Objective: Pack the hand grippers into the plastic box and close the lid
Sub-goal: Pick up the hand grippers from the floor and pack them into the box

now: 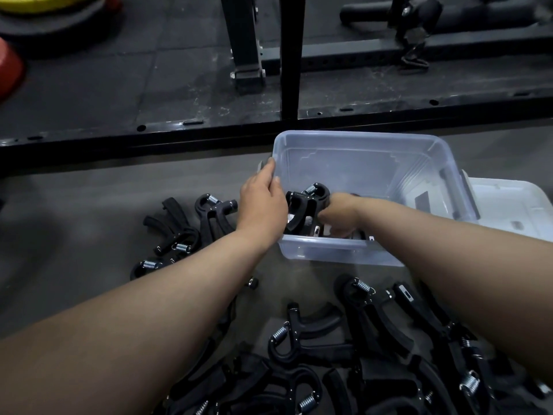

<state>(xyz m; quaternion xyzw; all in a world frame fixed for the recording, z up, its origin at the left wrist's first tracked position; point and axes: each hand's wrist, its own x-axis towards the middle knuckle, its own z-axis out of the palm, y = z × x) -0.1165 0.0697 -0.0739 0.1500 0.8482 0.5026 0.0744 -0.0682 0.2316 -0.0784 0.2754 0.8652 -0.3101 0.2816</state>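
Observation:
A clear plastic box (pixel 359 145) stands open on the floor ahead of me. My left hand (pixel 263 202) grips its left rim, fingers curled over the edge. Inside the box, my right hand (pixel 339 215) reaches down with fingers curled around a black hand gripper (pixel 302 212) that has a steel spring on top. Its fingertips are partly hidden by the box's front wall. Several more hand grippers lie on the floor: a group to the left (pixel 191 232) and a larger pile near me (pixel 359 348).
The white lid (pixel 514 208) lies on the floor to the right of the box, partly behind it. A black steel rack frame (pixel 291 58) stands just beyond the box. Weight plates (pixel 9 67) sit at the far left.

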